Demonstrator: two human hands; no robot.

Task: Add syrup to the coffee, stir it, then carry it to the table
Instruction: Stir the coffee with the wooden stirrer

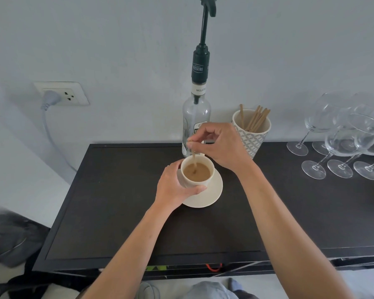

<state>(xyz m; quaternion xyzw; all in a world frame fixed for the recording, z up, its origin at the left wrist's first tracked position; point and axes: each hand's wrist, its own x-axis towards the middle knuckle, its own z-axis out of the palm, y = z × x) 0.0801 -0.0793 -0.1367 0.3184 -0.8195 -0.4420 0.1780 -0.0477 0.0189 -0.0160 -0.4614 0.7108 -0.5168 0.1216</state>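
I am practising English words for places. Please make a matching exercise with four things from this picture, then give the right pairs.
Things:
1. coffee cup
2. stir stick
3. syrup bottle
4. wine glasses

Places:
A. far right of the dark counter
B. on the saucer, held by the left hand
C. behind the cup, against the wall
D. in the coffee, pinched by the right hand

Pairs: 1-B, 2-D, 3-C, 4-A

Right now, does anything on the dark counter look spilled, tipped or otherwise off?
No spill shows. The cup sits off-centre on its saucer, shifted toward the left hand gripping it, while the right hand pinches the stir stick. The wine glasses seem to lean, probably from the wide-angle lens.
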